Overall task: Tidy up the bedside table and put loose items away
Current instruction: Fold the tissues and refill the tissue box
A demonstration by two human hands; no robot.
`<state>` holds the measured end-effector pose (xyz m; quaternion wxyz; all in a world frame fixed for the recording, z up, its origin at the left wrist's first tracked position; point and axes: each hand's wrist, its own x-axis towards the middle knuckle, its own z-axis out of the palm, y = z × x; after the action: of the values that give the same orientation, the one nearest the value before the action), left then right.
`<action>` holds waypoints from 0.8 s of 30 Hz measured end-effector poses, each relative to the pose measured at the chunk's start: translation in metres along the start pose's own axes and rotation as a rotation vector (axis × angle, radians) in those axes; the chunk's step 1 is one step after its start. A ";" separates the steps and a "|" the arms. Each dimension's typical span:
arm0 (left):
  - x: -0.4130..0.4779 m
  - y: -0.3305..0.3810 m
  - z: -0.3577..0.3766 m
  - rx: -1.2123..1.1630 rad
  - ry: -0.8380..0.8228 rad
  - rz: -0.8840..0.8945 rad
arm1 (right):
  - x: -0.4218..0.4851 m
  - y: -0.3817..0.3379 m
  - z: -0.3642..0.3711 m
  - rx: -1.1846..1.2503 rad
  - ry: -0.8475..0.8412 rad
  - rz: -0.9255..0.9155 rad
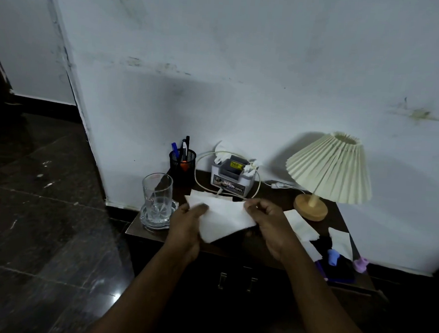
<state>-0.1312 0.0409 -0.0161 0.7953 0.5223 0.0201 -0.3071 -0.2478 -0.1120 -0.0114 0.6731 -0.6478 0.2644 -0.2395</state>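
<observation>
At frame centre, above the dark bedside table (149, 235), the left hand (190, 217) and right hand (270, 222) each pinch an edge of a white tissue (226, 219), fingers curled on it. A stained pale wall (246, 64) fills the top, dark tiled floor (40, 219) the lower left.

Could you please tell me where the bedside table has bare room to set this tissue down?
Bare wood shows along the front edge of the table, below the held tissue, between the glass and the dark blue flat item. A smaller patch lies between the organiser box and the lamp base. The right front is crowded with loose tissues.
</observation>
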 end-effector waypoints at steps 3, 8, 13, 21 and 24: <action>0.004 0.003 -0.011 -0.233 0.075 -0.143 | 0.000 0.002 -0.002 -0.268 0.097 -0.052; -0.009 0.012 -0.018 -0.676 0.061 -0.200 | -0.007 0.024 0.003 -1.011 -0.134 -0.254; -0.016 0.016 -0.025 -0.798 -0.051 -0.192 | 0.000 0.045 0.022 -1.304 -0.144 -0.313; -0.009 0.015 -0.033 -0.811 -0.080 -0.217 | 0.015 0.031 0.014 -0.875 -0.027 -0.455; -0.007 0.015 -0.032 -0.749 -0.114 -0.219 | 0.014 0.019 -0.001 -0.704 0.267 -0.477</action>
<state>-0.1199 0.0752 -0.0166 0.8933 0.1728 0.1422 -0.3899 -0.2380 -0.1211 -0.0310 0.2973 -0.8437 0.2576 -0.3652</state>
